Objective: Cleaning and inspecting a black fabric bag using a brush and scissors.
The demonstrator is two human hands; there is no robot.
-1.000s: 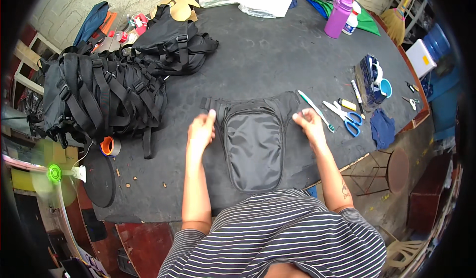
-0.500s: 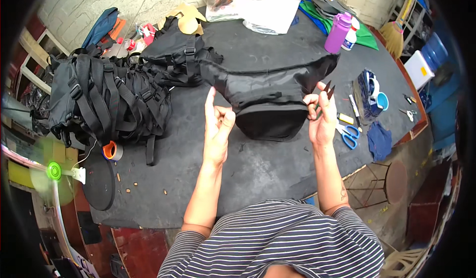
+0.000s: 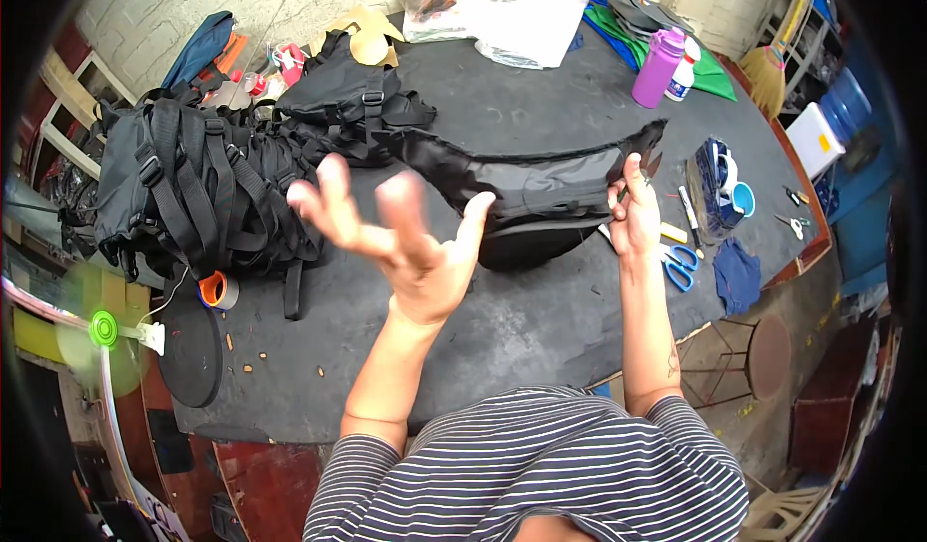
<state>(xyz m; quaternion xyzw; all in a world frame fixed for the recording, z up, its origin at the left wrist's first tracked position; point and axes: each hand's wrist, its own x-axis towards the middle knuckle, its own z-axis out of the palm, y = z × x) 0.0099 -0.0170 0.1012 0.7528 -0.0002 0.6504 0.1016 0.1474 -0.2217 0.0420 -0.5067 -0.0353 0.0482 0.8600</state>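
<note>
A black fabric waist bag, with a curved upper edge and a rounded pouch, is held up over the table in front of me. My right hand is closed on its right side, the thumb pointing upward. Dark pointed blades, seemingly of thread snips, stick out past that thumb; the rest of them is hidden. My left hand is open before the bag's left part, its fingers spread and smeared by motion. Its thumb overlaps the bag in view; whether they touch I cannot tell.
Several black backpacks are piled at the left. Blue-handled scissors, a marker and a navy cloth lie right of my right hand. A purple bottle stands farther back. An orange tape roll is near the left edge.
My left hand has turned, spread its fingers and come nearer the bag. The bag has tilted, its pouch partly folded from view, while my right hand keeps its hold.
</note>
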